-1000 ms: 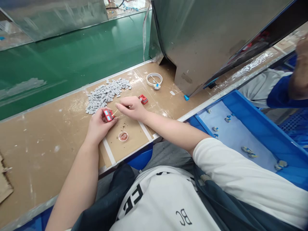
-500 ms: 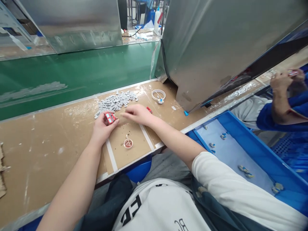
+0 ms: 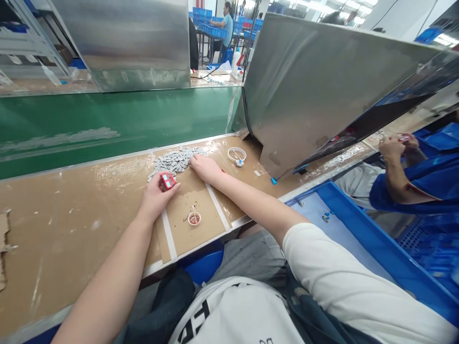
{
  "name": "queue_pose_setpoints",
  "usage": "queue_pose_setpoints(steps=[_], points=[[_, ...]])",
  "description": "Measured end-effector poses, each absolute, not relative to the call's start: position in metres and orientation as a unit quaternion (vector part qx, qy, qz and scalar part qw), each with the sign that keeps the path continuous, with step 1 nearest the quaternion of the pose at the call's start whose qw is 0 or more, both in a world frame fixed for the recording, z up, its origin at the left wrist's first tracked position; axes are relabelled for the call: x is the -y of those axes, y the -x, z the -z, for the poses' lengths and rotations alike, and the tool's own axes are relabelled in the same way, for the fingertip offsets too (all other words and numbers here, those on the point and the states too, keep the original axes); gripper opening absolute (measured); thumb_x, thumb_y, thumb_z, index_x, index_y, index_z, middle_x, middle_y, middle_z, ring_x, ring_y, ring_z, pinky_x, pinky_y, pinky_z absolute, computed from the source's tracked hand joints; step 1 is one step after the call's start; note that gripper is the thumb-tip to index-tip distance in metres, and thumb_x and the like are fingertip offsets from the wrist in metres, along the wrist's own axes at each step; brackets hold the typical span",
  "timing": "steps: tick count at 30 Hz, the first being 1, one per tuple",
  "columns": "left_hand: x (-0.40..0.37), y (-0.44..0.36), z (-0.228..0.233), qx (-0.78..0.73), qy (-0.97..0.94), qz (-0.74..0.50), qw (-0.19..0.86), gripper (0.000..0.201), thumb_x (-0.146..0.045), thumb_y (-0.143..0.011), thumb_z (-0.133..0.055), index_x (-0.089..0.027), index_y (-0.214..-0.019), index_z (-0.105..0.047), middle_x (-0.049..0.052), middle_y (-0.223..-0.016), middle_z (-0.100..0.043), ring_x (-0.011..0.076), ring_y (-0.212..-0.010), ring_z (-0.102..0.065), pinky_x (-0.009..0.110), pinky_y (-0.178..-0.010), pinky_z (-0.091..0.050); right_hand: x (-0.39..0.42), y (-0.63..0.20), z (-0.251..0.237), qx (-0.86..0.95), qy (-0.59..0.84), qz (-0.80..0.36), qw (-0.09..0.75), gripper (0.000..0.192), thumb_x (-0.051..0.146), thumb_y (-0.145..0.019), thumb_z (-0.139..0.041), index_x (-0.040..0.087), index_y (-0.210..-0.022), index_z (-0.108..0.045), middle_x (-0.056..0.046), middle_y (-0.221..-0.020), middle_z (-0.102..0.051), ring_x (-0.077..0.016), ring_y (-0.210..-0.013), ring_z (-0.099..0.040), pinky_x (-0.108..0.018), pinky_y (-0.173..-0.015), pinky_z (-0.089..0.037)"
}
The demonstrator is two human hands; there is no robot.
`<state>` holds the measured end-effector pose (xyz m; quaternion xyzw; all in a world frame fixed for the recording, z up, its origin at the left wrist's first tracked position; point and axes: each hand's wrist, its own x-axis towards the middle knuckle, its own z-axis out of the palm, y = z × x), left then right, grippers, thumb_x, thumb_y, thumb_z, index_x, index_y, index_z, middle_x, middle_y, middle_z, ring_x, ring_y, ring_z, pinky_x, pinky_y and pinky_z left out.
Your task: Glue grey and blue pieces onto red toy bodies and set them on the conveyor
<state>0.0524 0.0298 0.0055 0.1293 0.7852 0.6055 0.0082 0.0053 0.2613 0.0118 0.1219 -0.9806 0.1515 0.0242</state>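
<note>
My left hand point(image 3: 157, 195) is closed around a small red toy vehicle point(image 3: 168, 180) with pale blue windows, held just above the board. The fingers of my right hand point(image 3: 205, 168) are bent down together at the right edge of a heap of small grey pieces point(image 3: 172, 161). Its fingertips are hidden, so whatever they pinch cannot be made out. Close to my right wrist a bit of another red piece point(image 3: 223, 171) peeks out, mostly covered. Nearer to me stands a little cup point(image 3: 194, 219) of reddish liquid with a thin stick in it.
A white ring point(image 3: 236, 155) lies behind my right hand. Metal panels point(image 3: 322, 95) rise behind the bench, beside a green strip point(image 3: 143, 112). A blue tray point(image 3: 358, 239) with small parts sits at right. Beyond it, a co-worker's hands point(image 3: 398, 145) hold something small.
My right hand has moved away from beside the red toy vehicle to the grey heap. My left hand still holds the vehicle. The head view has tilted up.
</note>
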Motion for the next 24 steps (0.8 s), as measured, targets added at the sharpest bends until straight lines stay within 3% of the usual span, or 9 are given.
queue_pose_setpoints(steps=[3,8,12,17,21,24], points=[[-0.029,-0.053,-0.006,-0.787,-0.135,-0.602,0.004,0.055,-0.054,-0.073,-0.090,-0.022,-0.113,-0.069,0.003,-0.097,-0.076,0.0235,-0.091,-0.075,0.040,-0.091,-0.063,-0.261,-0.006,-0.015,0.972,-0.117,-0.202,0.033,0.024,0.005,-0.105,-0.044,0.009,-0.113,-0.067,-0.023,-0.128,-0.070,-0.0261,-0.111,-0.065,-0.037,-0.096,-0.051],[-0.027,-0.052,-0.002,-0.794,-0.135,-0.592,-0.006,0.055,-0.056,-0.074,-0.089,-0.023,-0.113,-0.069,0.003,-0.095,-0.076,0.0226,-0.084,-0.073,0.038,-0.084,-0.061,-0.253,-0.029,-0.013,0.933,-0.130,-0.333,0.047,0.023,0.025,-0.114,-0.043,0.015,-0.111,-0.063,-0.008,-0.102,-0.077,-0.0161,-0.089,-0.069,-0.028,-0.088,-0.053],[-0.026,-0.051,0.004,-0.799,-0.149,-0.583,0.011,0.054,-0.056,-0.078,-0.087,-0.024,-0.117,-0.069,0.003,-0.097,-0.077,0.0236,-0.087,-0.074,0.039,-0.088,-0.060,-0.243,-0.050,-0.005,0.894,-0.142,-0.423,0.048,0.025,0.031,-0.113,-0.045,0.016,-0.119,-0.065,-0.004,-0.097,-0.077,-0.0120,-0.076,-0.069,-0.024,-0.077,-0.054],[-0.025,-0.051,0.006,-0.809,-0.160,-0.565,0.024,0.054,-0.055,-0.079,-0.086,-0.026,-0.121,-0.068,0.000,-0.093,-0.073,0.0215,-0.080,-0.071,0.036,-0.082,-0.059,-0.242,-0.057,-0.001,0.805,-0.203,-0.553,0.073,0.020,0.030,-0.104,-0.064,0.016,-0.114,-0.075,-0.007,-0.107,-0.078,-0.0143,-0.088,-0.069,-0.027,-0.084,-0.056],[-0.025,-0.053,0.004,-0.820,-0.173,-0.545,0.027,0.050,-0.053,-0.082,-0.084,-0.026,-0.121,-0.068,0.000,-0.097,-0.074,0.0211,-0.083,-0.070,0.036,-0.085,-0.058,-0.244,-0.058,0.000,0.793,-0.236,-0.557,0.077,0.020,0.028,-0.102,-0.068,0.016,-0.114,-0.078,-0.008,-0.107,-0.081,-0.0160,-0.096,-0.070,-0.029,-0.094,-0.055],[-0.025,-0.055,0.002,-0.829,-0.179,-0.529,0.024,0.052,-0.053,-0.080,-0.085,-0.025,-0.121,-0.068,0.001,-0.100,-0.075,0.0214,-0.084,-0.070,0.036,-0.086,-0.058,-0.243,-0.058,0.003,0.778,-0.219,-0.585,0.068,0.020,0.032,-0.100,-0.073,0.017,-0.113,-0.078,-0.006,-0.103,-0.081,-0.0160,-0.095,-0.072,-0.028,-0.091,-0.055]])
